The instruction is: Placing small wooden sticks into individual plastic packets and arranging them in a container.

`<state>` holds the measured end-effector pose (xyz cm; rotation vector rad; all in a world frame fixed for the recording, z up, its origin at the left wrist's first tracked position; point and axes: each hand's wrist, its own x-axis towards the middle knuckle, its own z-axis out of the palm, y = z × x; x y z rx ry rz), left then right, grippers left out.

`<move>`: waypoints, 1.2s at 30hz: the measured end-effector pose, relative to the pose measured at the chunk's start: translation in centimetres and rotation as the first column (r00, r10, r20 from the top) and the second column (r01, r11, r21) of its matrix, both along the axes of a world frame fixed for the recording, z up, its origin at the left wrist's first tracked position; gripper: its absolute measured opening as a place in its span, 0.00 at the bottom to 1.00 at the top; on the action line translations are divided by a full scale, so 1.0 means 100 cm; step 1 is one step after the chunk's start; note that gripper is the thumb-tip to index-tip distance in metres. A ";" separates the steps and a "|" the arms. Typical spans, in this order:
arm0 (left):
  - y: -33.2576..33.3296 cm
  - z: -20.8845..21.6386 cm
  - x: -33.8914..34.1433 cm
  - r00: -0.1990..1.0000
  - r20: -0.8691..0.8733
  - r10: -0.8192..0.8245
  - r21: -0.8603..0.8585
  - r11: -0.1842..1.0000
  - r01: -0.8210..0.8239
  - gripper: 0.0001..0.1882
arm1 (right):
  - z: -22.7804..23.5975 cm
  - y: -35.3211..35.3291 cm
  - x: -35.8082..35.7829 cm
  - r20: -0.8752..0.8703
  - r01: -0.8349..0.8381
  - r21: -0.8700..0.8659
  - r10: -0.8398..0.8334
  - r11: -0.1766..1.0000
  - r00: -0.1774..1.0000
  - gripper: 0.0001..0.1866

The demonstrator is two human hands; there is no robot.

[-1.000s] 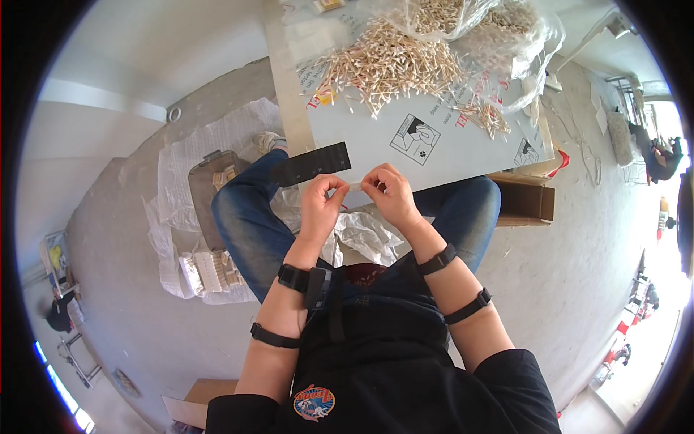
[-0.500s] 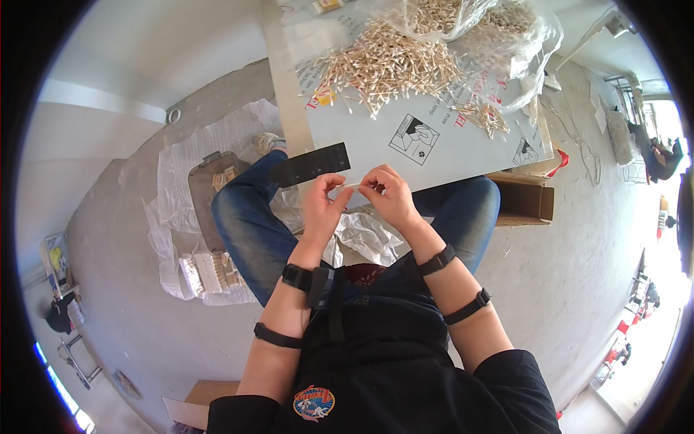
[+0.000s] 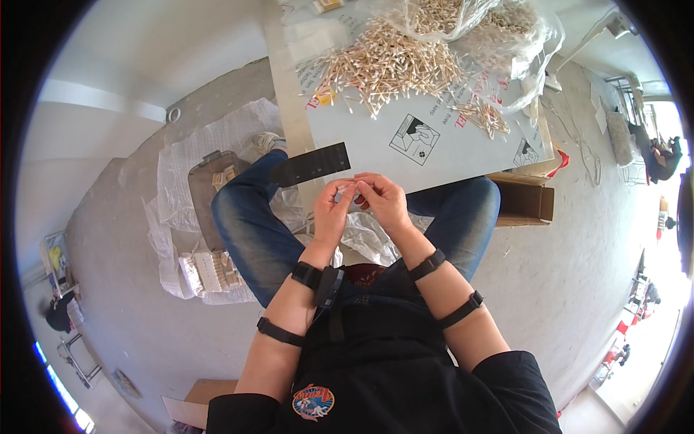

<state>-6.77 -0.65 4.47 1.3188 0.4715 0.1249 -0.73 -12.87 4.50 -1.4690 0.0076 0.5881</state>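
At our fingertips there is a pale scrap point(image 3: 340, 192), partly see-through, held at the near edge of the surface point(image 3: 361, 148); its exact shape is hidden by our thumbs. The fingers of our left hand point(image 3: 332, 213) pinch it from one side, thumb against forefinger, and those of our right hand point(image 3: 388, 205) close in on the other, curled and seemingly pinching it too.

The step in hand, we judge, is fine fingertip work on this one scrap, and the next move calls for a light, steady pinch from both sides.

Against the frame half a second ago, our hands have drawn together: the scrap then bridged a gap between them, while now the fingertips nearly meet and cover most of it.

Farther out, a flat black strip point(image 3: 311, 166) juts over the surface's corner, just beyond our left hand. Beyond it lies a big heap of cotton swabs point(image 3: 394, 61), with a clear plastic bag point(image 3: 510, 58) beside and partly over it. Below the surface, an open cardboard box point(image 3: 524, 202) stands to our right, and bubble wrap point(image 3: 177, 148) spreads over the floor to our left.
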 end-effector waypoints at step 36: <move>0.019 0.115 -0.011 0.929 0.206 -0.306 0.539 0.828 0.153 0.15 | 0.123 -0.041 0.004 0.564 -0.248 -0.192 0.314 0.949 0.764 0.24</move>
